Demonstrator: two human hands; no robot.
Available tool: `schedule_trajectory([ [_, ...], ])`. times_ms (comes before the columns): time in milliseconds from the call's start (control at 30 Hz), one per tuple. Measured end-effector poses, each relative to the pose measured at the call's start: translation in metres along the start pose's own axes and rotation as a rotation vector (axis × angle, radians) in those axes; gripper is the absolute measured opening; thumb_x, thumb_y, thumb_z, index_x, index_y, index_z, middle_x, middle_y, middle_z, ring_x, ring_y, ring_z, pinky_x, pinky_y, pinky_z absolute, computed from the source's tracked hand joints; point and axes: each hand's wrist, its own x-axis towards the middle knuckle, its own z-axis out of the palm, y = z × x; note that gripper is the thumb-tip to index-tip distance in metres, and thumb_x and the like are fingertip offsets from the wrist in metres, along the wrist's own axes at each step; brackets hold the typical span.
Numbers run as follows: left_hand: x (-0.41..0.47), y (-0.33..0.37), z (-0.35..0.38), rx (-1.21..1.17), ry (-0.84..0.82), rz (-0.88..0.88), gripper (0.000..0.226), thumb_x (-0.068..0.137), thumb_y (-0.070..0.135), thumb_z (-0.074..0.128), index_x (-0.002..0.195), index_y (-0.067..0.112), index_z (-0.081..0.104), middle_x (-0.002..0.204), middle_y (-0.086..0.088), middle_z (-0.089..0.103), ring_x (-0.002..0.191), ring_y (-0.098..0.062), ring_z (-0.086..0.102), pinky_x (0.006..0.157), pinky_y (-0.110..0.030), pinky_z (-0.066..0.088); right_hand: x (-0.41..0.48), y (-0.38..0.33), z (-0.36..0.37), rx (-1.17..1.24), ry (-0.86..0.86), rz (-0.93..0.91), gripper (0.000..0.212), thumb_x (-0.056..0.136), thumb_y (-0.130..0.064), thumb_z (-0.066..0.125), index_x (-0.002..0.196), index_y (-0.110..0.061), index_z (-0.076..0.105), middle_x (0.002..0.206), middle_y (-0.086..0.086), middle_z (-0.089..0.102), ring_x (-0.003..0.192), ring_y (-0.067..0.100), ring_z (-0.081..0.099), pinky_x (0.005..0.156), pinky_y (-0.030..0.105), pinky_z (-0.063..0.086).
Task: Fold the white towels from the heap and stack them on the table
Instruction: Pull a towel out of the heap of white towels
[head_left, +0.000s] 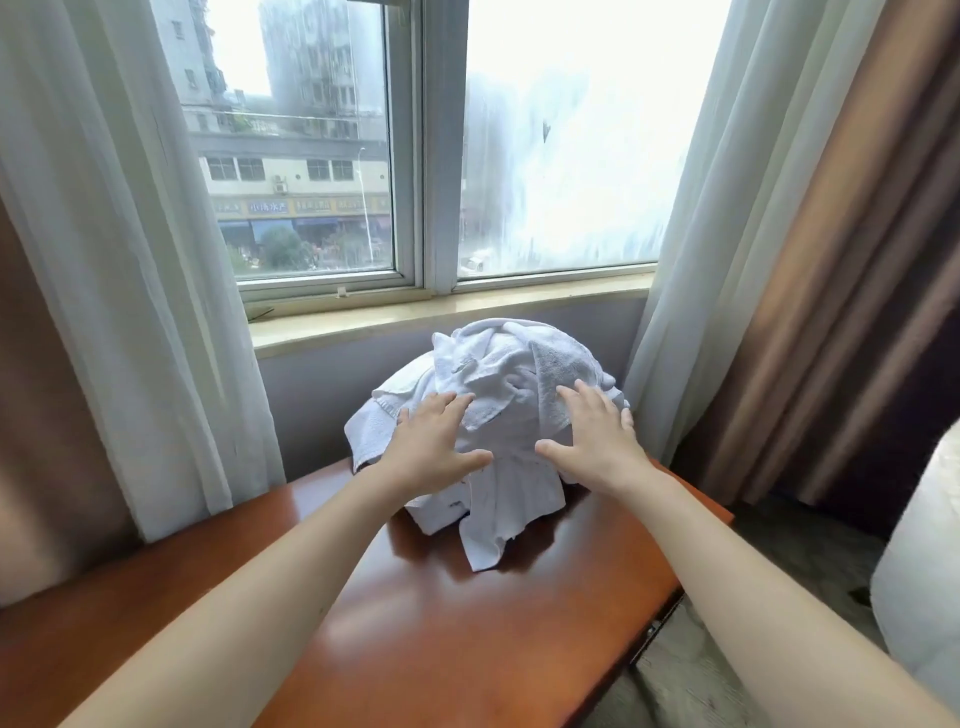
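A heap of crumpled white towels sits at the far end of a reddish-brown wooden table, against the wall under the window. One towel hangs down the front of the heap onto the tabletop. My left hand lies on the left front of the heap with its fingers spread and straight. On the right front of the heap rests my right hand, fingers likewise spread flat. Neither hand grips any cloth.
A window sill and window run behind the heap. White sheer curtains hang at both sides, with brown drapes outside them. A white bed edge stands at the right. The table's near half is bare wood.
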Motion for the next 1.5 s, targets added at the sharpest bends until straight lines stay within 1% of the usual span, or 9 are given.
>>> schedule_trajectory([
  [367,0.149,0.0,0.022,-0.123,0.115,-0.165,0.083,0.088,0.052,0.065,0.156,0.025,0.022,0.161,0.002,0.02,0.149,-0.016,0.015,0.12,-0.052,0.013,0.184,0.037,-0.001,0.143,-0.005,-0.17,0.078,0.089,-0.045,0.062,0.154,-0.022,0.025,0.163,0.0,0.019,0.151,0.018,0.01,0.121,0.049,0.014],
  [533,0.218,0.008,0.043,-0.102,0.139,-0.282,0.084,0.087,0.056,0.064,0.154,0.026,0.025,0.161,0.004,0.023,0.148,-0.018,0.017,0.119,-0.054,0.016,0.257,0.075,0.0,0.223,-0.04,-0.191,0.07,0.092,-0.042,0.059,0.152,-0.026,0.028,0.161,-0.003,0.022,0.149,0.017,0.014,0.119,0.041,0.01],
  [700,0.254,0.008,0.059,-0.149,0.133,-0.429,0.096,0.066,0.078,0.068,0.147,0.05,0.023,0.158,0.019,0.015,0.151,-0.019,0.001,0.114,-0.065,-0.001,0.314,0.096,0.013,0.306,-0.099,-0.176,0.075,0.09,-0.059,0.055,0.152,-0.023,0.032,0.16,-0.001,0.028,0.148,0.02,0.023,0.117,0.043,0.017],
  [833,0.266,0.004,0.076,-0.185,0.07,-0.552,0.116,0.049,0.088,0.063,0.148,0.056,0.012,0.16,0.02,0.005,0.151,-0.026,-0.003,0.116,-0.065,0.007,0.334,0.105,0.032,0.319,-0.074,-0.177,0.076,0.079,-0.069,0.058,0.14,-0.025,0.044,0.148,-0.005,0.045,0.138,0.021,0.036,0.107,0.043,0.024],
  [900,0.268,0.001,0.084,-0.193,0.04,-0.6,0.128,0.041,0.092,0.056,0.152,0.048,0.011,0.162,0.017,0.004,0.151,-0.024,-0.002,0.118,-0.06,0.011,0.338,0.108,0.044,0.287,-0.12,-0.149,0.093,0.07,-0.081,0.053,0.144,-0.028,0.036,0.152,-0.008,0.038,0.144,0.023,0.025,0.115,0.06,0.01],
  [967,0.269,-0.001,0.09,-0.239,0.012,-0.647,0.136,0.036,0.091,0.057,0.154,0.044,0.007,0.162,0.018,-0.003,0.151,-0.017,-0.006,0.119,-0.057,0.012,0.34,0.111,0.056,0.284,-0.168,-0.118,0.11,0.059,-0.092,0.045,0.15,-0.033,0.024,0.159,-0.007,0.026,0.15,0.026,0.009,0.116,0.065,0.001],
  [1133,0.266,-0.002,0.097,-0.285,-0.117,-0.712,0.147,0.033,0.086,0.069,0.154,0.047,-0.006,0.159,0.023,-0.015,0.151,-0.016,-0.014,0.122,-0.049,0.011,0.338,0.12,0.07,0.26,-0.317,-0.053,0.125,0.05,-0.099,0.044,0.154,-0.044,0.002,0.165,-0.005,-0.006,0.151,0.029,-0.008,0.116,0.062,0.013],
  [1333,0.266,-0.001,0.094,-0.237,-0.149,-0.746,0.138,0.052,0.064,0.083,0.153,0.046,-0.009,0.16,0.012,-0.01,0.148,-0.019,0.018,0.104,-0.033,0.033,0.342,0.121,0.064,0.221,-0.42,-0.022,0.137,0.043,-0.096,0.055,0.154,-0.044,-0.006,0.164,-0.001,-0.014,0.149,0.033,0.002,0.112,0.054,0.026],
  [1500,0.26,0.001,0.096,-0.15,-0.064,-0.713,0.122,0.061,0.057,0.079,0.154,0.047,0.0,0.157,-0.005,0.028,0.14,-0.025,0.036,0.105,-0.038,0.043,0.342,0.125,0.063,0.2,-0.406,-0.028,0.138,0.037,-0.096,0.058,0.153,-0.04,0.009,0.159,0.002,0.024,0.145,0.03,0.017,0.109,0.053,0.026],
])
